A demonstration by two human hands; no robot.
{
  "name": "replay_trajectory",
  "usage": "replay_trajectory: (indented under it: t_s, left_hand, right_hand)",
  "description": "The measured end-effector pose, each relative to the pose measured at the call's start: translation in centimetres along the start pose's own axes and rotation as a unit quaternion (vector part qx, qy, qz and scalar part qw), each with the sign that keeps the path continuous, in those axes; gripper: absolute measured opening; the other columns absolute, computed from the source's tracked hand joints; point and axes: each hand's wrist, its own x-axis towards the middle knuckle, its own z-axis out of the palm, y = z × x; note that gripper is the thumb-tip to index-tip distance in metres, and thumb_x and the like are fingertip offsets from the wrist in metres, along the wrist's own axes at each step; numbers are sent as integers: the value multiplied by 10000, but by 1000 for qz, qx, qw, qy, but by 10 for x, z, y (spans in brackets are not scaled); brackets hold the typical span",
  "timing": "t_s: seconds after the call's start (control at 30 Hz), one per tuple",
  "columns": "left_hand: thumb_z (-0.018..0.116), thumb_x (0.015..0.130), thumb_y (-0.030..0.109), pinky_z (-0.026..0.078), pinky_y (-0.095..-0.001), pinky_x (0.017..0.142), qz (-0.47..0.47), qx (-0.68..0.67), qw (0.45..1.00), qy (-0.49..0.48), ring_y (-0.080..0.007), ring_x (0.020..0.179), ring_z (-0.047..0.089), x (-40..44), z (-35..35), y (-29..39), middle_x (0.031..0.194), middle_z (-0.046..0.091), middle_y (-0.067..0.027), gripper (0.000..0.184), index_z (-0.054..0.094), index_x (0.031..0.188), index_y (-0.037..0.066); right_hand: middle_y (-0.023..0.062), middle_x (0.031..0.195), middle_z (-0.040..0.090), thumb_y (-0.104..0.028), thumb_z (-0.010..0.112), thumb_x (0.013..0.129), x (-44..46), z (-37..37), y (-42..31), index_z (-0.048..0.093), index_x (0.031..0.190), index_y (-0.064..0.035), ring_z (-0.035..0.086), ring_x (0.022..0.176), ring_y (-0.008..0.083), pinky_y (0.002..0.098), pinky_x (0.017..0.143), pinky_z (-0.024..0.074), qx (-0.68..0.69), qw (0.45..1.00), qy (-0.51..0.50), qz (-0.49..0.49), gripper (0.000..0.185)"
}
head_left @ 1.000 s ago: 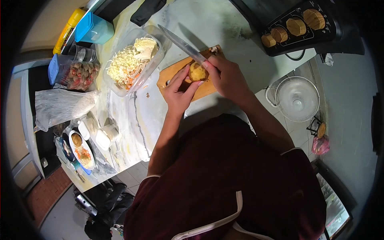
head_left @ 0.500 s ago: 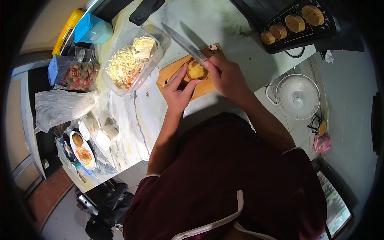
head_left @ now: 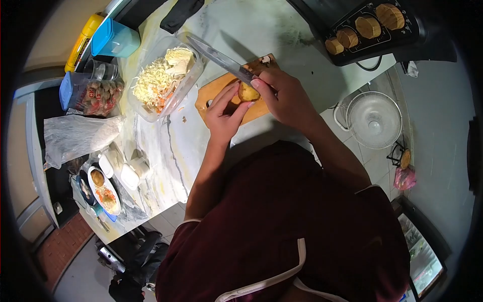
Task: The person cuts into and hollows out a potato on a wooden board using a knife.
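A partly peeled potato [head_left: 248, 92] sits over the wooden cutting board [head_left: 211, 89], with brown skin left on part of it. My left hand [head_left: 224, 115] is closed around its left side, fingertips and thumb pressed on it. My right hand [head_left: 288, 95] grips a large knife [head_left: 220, 58] by a handle hidden in the fist. Its blade slants up and left, the base of the edge close to the potato's top. My right thumb lies near the potato. A pale scrap [head_left: 265, 59] rests at the board's far corner.
Left of the board stands a clear plastic container [head_left: 173, 105] of shredded vegetables. Farther left are a blue-lidded container [head_left: 118, 43], a plastic bag [head_left: 75, 133] and an oval plate [head_left: 114, 202] of food. An appliance with wooden knobs [head_left: 368, 27] is at upper right, a strainer basket [head_left: 375, 121] below it.
The knife has swung so its tip sits farther left and slightly lower. My right hand has moved left over the potato, which is turned and more covered.
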Motion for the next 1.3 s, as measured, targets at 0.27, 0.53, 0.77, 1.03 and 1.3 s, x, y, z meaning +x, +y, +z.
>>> replay_trajectory:
  t_s: [0.27,0.53,0.77,1.03,1.3]
  left_hand:
    - [841,701,21,527,-308,887,54,46,997,0,-242,1059,655,1,2,1,1194,657,-181,485,669,1149,-41]
    - [844,696,24,519,-325,925,101,36,994,-4,-258,1079,650,-1,3,-2,1196,656,-176,493,672,1156,-22]
    - [847,694,32,518,-322,921,81,48,996,-4,-256,1084,648,0,2,-2,1189,662,-173,493,676,1154,-18]
    - [855,686,42,522,-328,920,100,42,994,-4,-262,1075,653,0,3,-4,1185,664,-169,496,679,1146,-17]
    - [860,674,42,518,-348,932,109,33,993,-13,-277,1089,645,0,3,-4,1187,665,-163,497,686,1137,-12]
  right_hand:
    - [158,778,585,-191,572,941,1,-6,-3,585,829,-6,576,765,354,455,695,462,-66,997,-30,29,216]
    - [146,725,542,-154,579,944,0,-3,5,565,813,14,519,638,302,386,614,427,-49,998,7,-45,214]
    - [150,726,536,-159,584,944,0,-1,11,570,821,11,509,637,300,391,617,424,-33,997,11,-71,210]
    - [147,724,542,-169,592,943,1,0,13,583,827,5,518,638,290,386,618,428,-34,998,18,-47,210]
    - [169,815,626,-205,580,940,2,-7,6,633,890,-19,606,792,356,444,714,481,-58,998,-12,-6,199]
